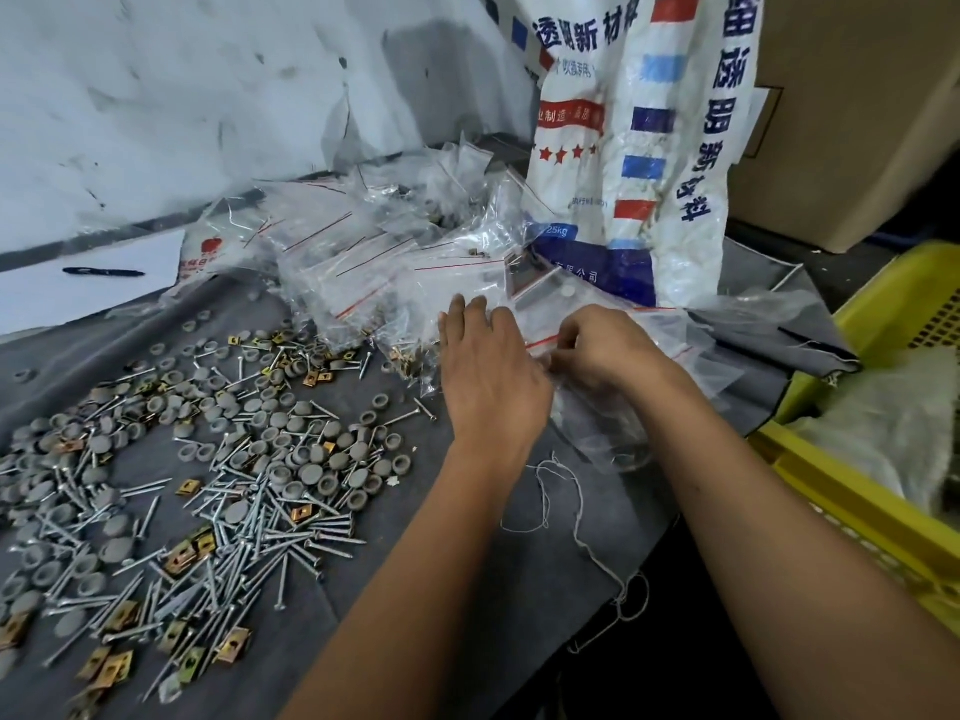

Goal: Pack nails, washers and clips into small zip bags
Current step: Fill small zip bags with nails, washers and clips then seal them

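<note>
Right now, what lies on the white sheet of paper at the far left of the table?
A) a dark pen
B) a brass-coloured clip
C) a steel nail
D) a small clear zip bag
A: a dark pen lies alone on the white sheet of paper, apart from the loose hardware on the grey cloth.

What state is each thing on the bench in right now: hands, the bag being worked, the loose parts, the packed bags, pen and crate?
Left hand: flat, fingers straight, pressing the zip bag.
Right hand: fingers curled, pinching the bag's red seal strip.
Zip bag: lying flat under both hands; contents unclear.
Nails, washers and clips: loose, scattered, unpacked.
Filled bags: heaped behind.
Pen: lying on paper.
Yellow crate: holds crumpled plastic.
</note>
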Action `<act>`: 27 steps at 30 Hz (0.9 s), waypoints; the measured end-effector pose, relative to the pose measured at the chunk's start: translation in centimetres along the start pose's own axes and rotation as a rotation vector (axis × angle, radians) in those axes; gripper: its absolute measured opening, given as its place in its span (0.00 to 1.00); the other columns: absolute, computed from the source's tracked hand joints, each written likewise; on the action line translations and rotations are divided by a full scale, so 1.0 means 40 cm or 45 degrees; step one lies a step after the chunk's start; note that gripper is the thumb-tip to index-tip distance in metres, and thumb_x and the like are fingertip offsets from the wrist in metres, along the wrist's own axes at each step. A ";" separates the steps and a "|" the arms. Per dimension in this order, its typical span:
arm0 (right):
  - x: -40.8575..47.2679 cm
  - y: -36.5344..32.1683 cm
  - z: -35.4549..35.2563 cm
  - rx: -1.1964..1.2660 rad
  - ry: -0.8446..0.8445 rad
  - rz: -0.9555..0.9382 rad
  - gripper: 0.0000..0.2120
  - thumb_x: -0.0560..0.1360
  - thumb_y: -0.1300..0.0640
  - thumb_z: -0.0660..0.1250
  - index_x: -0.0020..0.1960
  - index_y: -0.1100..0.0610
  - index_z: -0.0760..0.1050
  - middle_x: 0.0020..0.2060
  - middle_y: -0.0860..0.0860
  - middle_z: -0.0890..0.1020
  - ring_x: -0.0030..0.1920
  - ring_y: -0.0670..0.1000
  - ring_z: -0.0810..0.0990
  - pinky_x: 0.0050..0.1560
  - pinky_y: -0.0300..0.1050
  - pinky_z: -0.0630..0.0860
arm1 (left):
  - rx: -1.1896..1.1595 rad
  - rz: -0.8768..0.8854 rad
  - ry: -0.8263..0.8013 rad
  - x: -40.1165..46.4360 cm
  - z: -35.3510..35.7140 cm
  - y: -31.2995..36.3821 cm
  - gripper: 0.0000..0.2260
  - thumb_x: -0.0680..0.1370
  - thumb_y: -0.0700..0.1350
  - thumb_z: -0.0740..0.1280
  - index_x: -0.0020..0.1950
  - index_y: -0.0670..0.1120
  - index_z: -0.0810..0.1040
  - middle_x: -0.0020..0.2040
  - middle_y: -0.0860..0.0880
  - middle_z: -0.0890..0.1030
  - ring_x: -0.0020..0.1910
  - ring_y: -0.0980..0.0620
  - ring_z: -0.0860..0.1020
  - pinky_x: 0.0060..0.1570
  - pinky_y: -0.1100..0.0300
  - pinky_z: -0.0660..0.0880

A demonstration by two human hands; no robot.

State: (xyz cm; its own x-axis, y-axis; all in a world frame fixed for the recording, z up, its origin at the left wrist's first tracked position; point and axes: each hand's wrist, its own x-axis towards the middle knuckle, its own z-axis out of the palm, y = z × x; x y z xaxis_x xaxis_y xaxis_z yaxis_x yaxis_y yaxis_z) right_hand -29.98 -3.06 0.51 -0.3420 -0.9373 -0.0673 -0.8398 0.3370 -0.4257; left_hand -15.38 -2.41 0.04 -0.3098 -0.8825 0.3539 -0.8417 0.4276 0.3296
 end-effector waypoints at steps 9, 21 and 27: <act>-0.019 -0.035 -0.074 1.026 0.428 -0.125 0.10 0.81 0.58 0.69 0.42 0.62 0.77 0.39 0.55 0.82 0.41 0.52 0.78 0.48 0.54 0.77 | -0.390 -0.017 0.215 0.007 -0.008 -0.024 0.14 0.83 0.41 0.62 0.68 0.40 0.76 0.68 0.43 0.77 0.72 0.43 0.70 0.73 0.49 0.65; -0.101 -0.310 -0.029 2.226 -0.141 -0.484 0.04 0.77 0.71 0.65 0.47 0.64 0.72 0.40 0.60 0.84 0.41 0.59 0.85 0.48 0.53 0.82 | -1.962 -0.541 -0.144 -0.003 -0.256 -0.264 0.23 0.79 0.38 0.72 0.71 0.37 0.69 0.48 0.44 0.87 0.41 0.47 0.86 0.36 0.56 0.82; -0.131 -0.450 0.095 2.073 -0.727 -0.319 0.09 0.84 0.53 0.59 0.53 0.58 0.74 0.40 0.59 0.86 0.39 0.57 0.86 0.37 0.48 0.81 | -1.564 -0.599 -0.052 -0.153 -0.372 -0.521 0.08 0.77 0.37 0.72 0.53 0.47 0.82 0.45 0.50 0.86 0.40 0.54 0.83 0.30 0.60 0.78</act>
State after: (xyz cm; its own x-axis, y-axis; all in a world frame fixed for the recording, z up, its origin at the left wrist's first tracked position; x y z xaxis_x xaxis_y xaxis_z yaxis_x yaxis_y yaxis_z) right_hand -11.48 -4.54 5.12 0.1986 -0.9801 0.0067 0.5241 0.1004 -0.8457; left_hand 10.64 -3.01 4.04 -0.1304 -0.9910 -0.0315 0.0693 -0.0409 0.9968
